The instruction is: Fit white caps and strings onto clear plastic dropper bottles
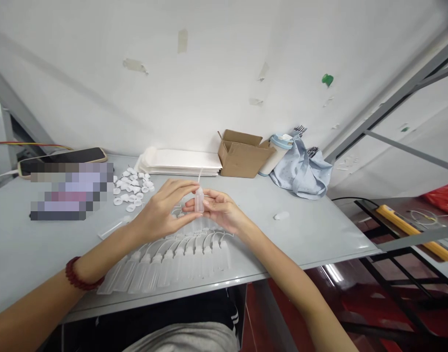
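A small translucent plastic bottle (199, 201) stands upright between my hands, a thin tube rising from its top. With the thumb low and the fingertips near the neck, my left hand (163, 210) grips it from the left. My right hand (222, 210) is closed around its right side, some fingers behind it. Below them lies a row of similar translucent bottles (168, 264) with thin curved tubes, side by side on the grey table (304, 244). More bottles behind the row are partly hidden by my hands. Small white caps (130, 183) are piled left of my hands.
At the back are a white stack of flat pieces (185, 161), an open cardboard box (242, 154), a cup (277, 154) and a blue cloth bag (300, 171). A phone (68, 159) lies left. One small white piece (281, 215) lies on the right.
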{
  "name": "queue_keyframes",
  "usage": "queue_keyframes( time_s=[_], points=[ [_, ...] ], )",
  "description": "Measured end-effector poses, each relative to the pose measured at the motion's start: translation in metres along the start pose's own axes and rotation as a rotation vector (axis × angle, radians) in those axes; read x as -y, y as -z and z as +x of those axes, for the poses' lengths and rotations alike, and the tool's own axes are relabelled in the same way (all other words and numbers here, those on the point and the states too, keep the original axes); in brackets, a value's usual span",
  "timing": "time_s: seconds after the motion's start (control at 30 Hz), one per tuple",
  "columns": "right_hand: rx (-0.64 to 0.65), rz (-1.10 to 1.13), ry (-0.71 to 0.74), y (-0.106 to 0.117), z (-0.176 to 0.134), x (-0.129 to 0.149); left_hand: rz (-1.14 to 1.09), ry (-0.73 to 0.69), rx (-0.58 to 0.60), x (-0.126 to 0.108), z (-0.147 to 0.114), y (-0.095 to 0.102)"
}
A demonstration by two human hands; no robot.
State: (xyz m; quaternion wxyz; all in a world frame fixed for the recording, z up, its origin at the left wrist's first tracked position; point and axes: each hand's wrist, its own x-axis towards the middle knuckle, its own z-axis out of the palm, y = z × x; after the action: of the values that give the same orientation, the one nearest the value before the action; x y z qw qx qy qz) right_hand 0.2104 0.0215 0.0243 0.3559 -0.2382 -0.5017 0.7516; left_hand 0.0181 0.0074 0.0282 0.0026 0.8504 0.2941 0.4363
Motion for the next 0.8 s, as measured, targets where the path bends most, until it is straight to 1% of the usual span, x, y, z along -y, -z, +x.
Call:
queue_keyframes(
  time_s=[0.1, 0.17, 0.27, 0.37, 0.57, 0.67, 0.8],
  points=[
    [0.056, 0.026, -0.013, -0.001, 0.0, -0.001, 0.018, -0.044, 0.012, 0.002, -0.002, -0.002],
    [0.078, 0.006, 0.001, -0.001, 0.0, -0.002, 0.018, -0.054, 0.022, 0.003, -0.003, -0.004],
    [0.049, -0.068, 0.02, -0.002, -0.001, 0.0, 0.014, -0.056, 0.062, 0.005, -0.005, -0.004],
    [0.039, -0.102, 0.004, -0.001, -0.002, 0.002, 0.023, -0.063, 0.096, 0.005, -0.005, -0.003],
    [0.141, -0.137, -0.04, 0.007, -0.003, 0.008, 0.011, -0.062, 0.131, 0.0, -0.002, 0.001],
    [0.164, -0.256, -0.036, 0.012, -0.005, 0.014, -0.01, -0.052, 0.144, -0.003, -0.002, 0.001],
    [0.183, -0.521, -0.003, 0.023, -0.008, 0.026, -0.014, -0.064, 0.177, -0.005, 0.0, 0.001]
  ],
)
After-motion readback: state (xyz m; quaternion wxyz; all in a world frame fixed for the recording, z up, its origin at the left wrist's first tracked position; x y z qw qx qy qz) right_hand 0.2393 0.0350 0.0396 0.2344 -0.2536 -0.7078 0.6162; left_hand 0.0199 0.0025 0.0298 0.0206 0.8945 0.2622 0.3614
